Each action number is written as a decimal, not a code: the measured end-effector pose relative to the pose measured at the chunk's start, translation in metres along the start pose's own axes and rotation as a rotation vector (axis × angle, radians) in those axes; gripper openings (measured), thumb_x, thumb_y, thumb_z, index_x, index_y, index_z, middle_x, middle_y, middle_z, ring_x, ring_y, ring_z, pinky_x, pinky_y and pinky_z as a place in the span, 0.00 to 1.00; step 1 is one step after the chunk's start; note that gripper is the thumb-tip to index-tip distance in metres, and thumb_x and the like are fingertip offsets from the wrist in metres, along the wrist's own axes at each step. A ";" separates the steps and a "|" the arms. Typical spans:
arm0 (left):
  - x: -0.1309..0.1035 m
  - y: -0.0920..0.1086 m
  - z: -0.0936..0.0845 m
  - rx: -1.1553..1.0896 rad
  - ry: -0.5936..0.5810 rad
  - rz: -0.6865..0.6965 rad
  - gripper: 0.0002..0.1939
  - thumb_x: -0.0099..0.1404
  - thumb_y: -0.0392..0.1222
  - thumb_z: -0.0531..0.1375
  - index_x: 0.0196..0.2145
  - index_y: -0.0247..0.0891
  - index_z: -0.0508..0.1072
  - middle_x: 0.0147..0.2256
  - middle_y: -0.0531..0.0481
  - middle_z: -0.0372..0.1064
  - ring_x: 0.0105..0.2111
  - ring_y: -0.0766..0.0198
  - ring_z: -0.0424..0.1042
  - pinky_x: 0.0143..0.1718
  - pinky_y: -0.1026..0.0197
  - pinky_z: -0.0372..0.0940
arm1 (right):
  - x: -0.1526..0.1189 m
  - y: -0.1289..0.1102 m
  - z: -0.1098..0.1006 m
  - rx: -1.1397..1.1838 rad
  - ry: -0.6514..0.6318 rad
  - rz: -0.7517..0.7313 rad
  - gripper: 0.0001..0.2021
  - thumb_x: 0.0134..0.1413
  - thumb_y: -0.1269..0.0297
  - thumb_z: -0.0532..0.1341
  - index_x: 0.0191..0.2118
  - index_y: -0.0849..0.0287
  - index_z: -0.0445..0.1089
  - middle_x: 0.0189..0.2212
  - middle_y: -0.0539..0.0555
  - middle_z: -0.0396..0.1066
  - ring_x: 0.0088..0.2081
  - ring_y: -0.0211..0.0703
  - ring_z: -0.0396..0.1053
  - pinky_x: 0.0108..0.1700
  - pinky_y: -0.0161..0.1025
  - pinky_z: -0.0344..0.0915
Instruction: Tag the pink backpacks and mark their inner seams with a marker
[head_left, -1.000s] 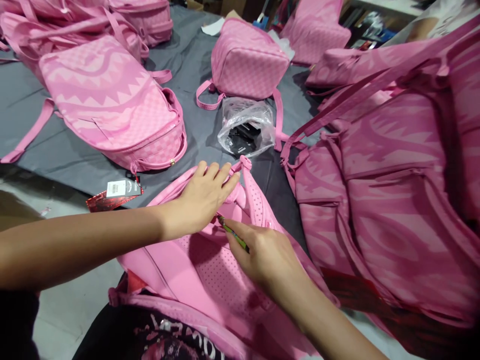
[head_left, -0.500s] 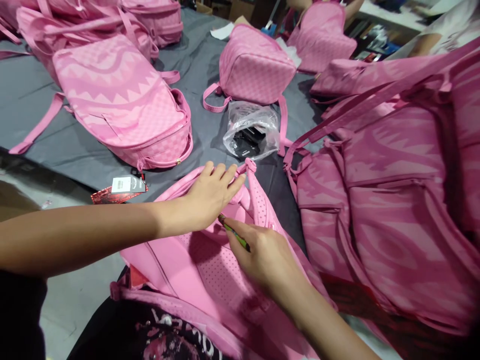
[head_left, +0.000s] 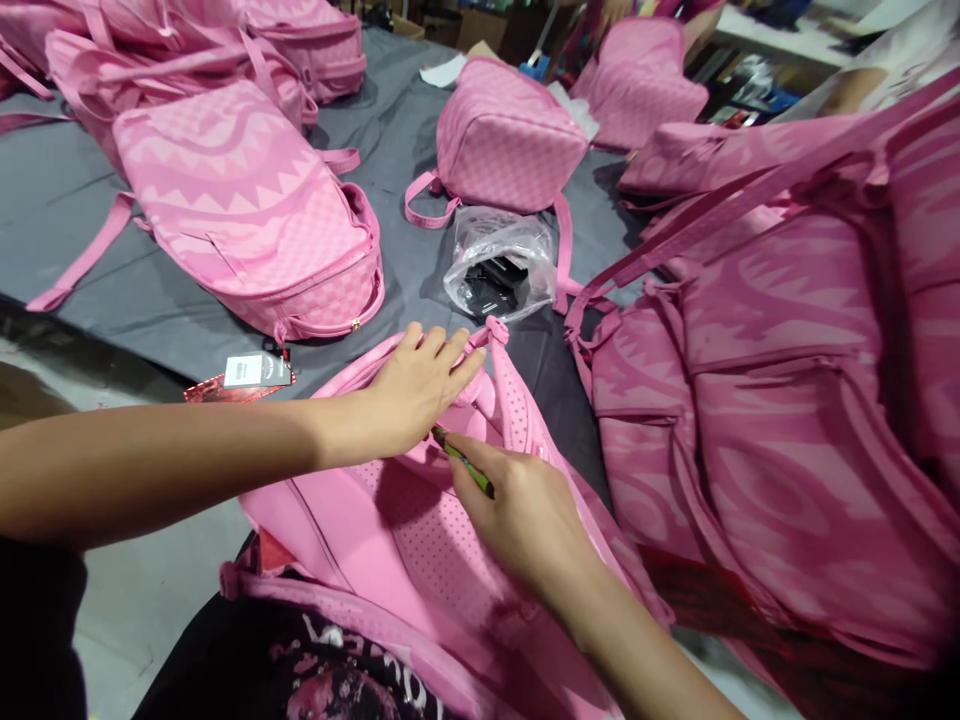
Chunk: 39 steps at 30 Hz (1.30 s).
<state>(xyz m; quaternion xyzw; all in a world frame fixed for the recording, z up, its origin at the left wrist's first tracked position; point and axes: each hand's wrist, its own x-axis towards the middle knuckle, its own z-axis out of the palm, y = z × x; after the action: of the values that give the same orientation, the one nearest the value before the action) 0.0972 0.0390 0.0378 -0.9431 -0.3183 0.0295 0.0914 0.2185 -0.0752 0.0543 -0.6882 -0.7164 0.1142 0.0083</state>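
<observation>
A pink backpack [head_left: 442,530] lies across my lap with its dotted back panel and straps facing up. My left hand [head_left: 420,390] rests flat on its top end, fingers stretched out and palm down. Just below it, my right hand [head_left: 517,510] is closed round a small green-handled tool [head_left: 474,472]. The tool's dark tip touches the fabric by the left palm; its exact kind is hidden by the fingers. A dotted shoulder strap [head_left: 516,405] runs up beside the right hand.
A clear plastic bag [head_left: 536,265] with black items stands ahead on the grey-covered table [head_left: 409,110]. Another pink backpack [head_left: 225,190] with hang tags [head_left: 255,370] lies left, and a smaller one [head_left: 510,140] beyond. Large pink backpacks [head_left: 787,450] crowd the right. A person's arm [head_left: 855,90] shows behind.
The view has shifted slightly. Both hands keep nearly the same place on the backpack, and the tool stays in my right hand.
</observation>
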 end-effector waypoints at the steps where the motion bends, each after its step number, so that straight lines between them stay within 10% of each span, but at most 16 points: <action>1: 0.000 0.000 -0.001 0.005 -0.002 0.001 0.37 0.63 0.41 0.57 0.67 0.36 0.49 0.66 0.39 0.48 0.57 0.45 0.55 0.56 0.47 0.51 | 0.000 0.000 0.000 -0.010 -0.001 0.014 0.15 0.60 0.66 0.56 0.50 0.52 0.74 0.33 0.52 0.80 0.32 0.48 0.78 0.29 0.38 0.65; 12: -0.001 -0.007 -0.007 0.008 -0.056 0.065 0.43 0.61 0.42 0.61 0.68 0.35 0.46 0.67 0.36 0.43 0.59 0.44 0.55 0.57 0.45 0.53 | -0.001 0.001 -0.004 0.035 0.006 0.059 0.14 0.60 0.66 0.56 0.46 0.52 0.76 0.29 0.53 0.80 0.30 0.49 0.78 0.27 0.37 0.61; 20: -0.022 -0.041 -0.033 -0.185 -0.314 -0.130 0.60 0.55 0.44 0.68 0.69 0.49 0.28 0.70 0.32 0.26 0.66 0.41 0.48 0.54 0.51 0.61 | -0.006 0.001 0.010 0.374 0.114 0.077 0.15 0.59 0.64 0.55 0.46 0.53 0.77 0.26 0.52 0.78 0.23 0.43 0.73 0.25 0.35 0.57; 28: -0.022 -0.026 -0.035 -0.077 -0.333 -0.178 0.64 0.55 0.47 0.68 0.68 0.42 0.22 0.68 0.24 0.27 0.62 0.36 0.56 0.51 0.50 0.65 | 0.004 -0.024 0.038 0.878 0.268 0.043 0.16 0.60 0.61 0.54 0.48 0.55 0.76 0.25 0.50 0.77 0.23 0.38 0.68 0.24 0.33 0.56; 39: -0.017 -0.028 -0.028 -0.059 -0.338 -0.124 0.58 0.55 0.33 0.62 0.68 0.39 0.23 0.67 0.24 0.34 0.61 0.41 0.58 0.50 0.54 0.65 | -0.005 -0.003 0.029 0.600 0.189 0.104 0.16 0.60 0.61 0.54 0.49 0.52 0.76 0.24 0.50 0.76 0.20 0.38 0.66 0.24 0.34 0.54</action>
<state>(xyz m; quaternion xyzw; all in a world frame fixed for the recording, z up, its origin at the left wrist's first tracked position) 0.0703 0.0464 0.0710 -0.9055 -0.3875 0.1725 0.0104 0.2107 -0.0849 0.0271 -0.6983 -0.6106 0.2562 0.2717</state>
